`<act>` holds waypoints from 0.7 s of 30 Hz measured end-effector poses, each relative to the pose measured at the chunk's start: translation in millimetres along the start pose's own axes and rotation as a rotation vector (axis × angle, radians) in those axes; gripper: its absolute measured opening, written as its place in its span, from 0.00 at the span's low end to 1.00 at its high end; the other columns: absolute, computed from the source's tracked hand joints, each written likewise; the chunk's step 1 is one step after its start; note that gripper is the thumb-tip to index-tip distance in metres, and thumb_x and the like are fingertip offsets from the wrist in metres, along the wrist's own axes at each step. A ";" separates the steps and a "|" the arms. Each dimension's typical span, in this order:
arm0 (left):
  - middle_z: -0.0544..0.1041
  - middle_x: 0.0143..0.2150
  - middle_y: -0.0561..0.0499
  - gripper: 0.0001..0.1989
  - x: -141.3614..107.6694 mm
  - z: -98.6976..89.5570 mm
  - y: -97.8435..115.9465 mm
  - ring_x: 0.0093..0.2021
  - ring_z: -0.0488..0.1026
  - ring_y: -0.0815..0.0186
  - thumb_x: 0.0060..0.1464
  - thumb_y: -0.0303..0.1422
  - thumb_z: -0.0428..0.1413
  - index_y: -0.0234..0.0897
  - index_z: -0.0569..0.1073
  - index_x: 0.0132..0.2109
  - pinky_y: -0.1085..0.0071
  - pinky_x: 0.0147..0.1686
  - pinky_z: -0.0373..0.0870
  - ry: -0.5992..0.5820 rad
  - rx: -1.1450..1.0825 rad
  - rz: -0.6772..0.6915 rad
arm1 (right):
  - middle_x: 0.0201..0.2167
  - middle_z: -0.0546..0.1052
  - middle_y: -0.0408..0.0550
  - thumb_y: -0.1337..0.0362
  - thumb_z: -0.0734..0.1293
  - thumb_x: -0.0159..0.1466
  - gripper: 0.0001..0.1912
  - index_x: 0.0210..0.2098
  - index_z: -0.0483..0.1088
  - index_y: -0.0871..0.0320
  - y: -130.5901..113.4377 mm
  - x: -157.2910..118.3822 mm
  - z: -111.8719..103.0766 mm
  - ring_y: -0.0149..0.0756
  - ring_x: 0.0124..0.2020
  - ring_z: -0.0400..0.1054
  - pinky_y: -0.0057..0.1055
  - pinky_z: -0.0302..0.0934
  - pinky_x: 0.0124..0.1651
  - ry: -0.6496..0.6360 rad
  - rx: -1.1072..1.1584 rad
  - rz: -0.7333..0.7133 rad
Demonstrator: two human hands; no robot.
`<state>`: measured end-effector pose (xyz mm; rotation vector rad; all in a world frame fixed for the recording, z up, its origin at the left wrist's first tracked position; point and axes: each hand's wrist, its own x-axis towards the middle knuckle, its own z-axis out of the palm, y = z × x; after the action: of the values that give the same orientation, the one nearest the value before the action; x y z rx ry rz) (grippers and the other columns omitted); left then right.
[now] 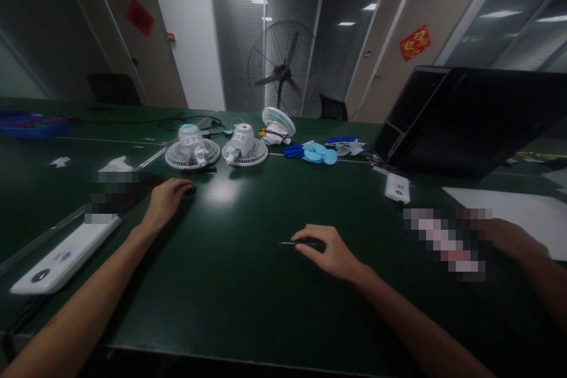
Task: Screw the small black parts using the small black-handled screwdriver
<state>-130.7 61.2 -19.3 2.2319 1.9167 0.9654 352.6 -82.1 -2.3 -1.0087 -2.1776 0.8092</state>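
Black-handled screwdriver (313, 244): gripped in the right hand (331, 250), over the desk (239, 301); long axis sideways, tip pointed left. Left hand (165, 199): well apart, farther forward, at a small dark object (191, 190); grip cannot be told.

Across my tabletop (239, 295)
Fan heads (243, 140) lie beyond my left hand (167, 198); the screwdriver (315, 244) is in my right hand (325, 248).
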 end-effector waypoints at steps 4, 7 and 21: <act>0.80 0.54 0.42 0.25 -0.1 2.8 4.2 0.54 0.75 0.49 0.63 0.52 0.49 0.40 0.82 0.48 0.59 0.56 0.71 0.001 0.014 0.025 | 0.44 0.79 0.48 0.58 0.66 0.74 0.11 0.51 0.76 0.55 -0.9 0.0 -0.5 0.39 0.43 0.74 0.37 0.69 0.47 -0.009 0.012 0.013; 0.81 0.54 0.43 0.23 0.7 5.9 0.0 0.53 0.76 0.49 0.62 0.50 0.50 0.41 0.82 0.48 0.59 0.54 0.71 -0.054 0.011 0.038 | 0.43 0.79 0.48 0.59 0.66 0.74 0.11 0.51 0.76 0.55 -1.2 0.0 -0.6 0.39 0.43 0.74 0.37 0.69 0.47 -0.004 0.008 0.022; 0.84 0.50 0.43 0.23 -0.5 2.9 1.8 0.49 0.80 0.51 0.60 0.52 0.54 0.39 0.82 0.46 0.61 0.50 0.73 -0.001 -0.076 -0.080 | 0.44 0.80 0.48 0.59 0.67 0.74 0.11 0.51 0.77 0.55 -0.3 0.0 -0.2 0.39 0.43 0.74 0.36 0.69 0.47 -0.002 0.002 0.022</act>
<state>-127.8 61.3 -21.1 2.0978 1.9179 1.0084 352.6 -82.2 -2.0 -1.0321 -2.1705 0.8230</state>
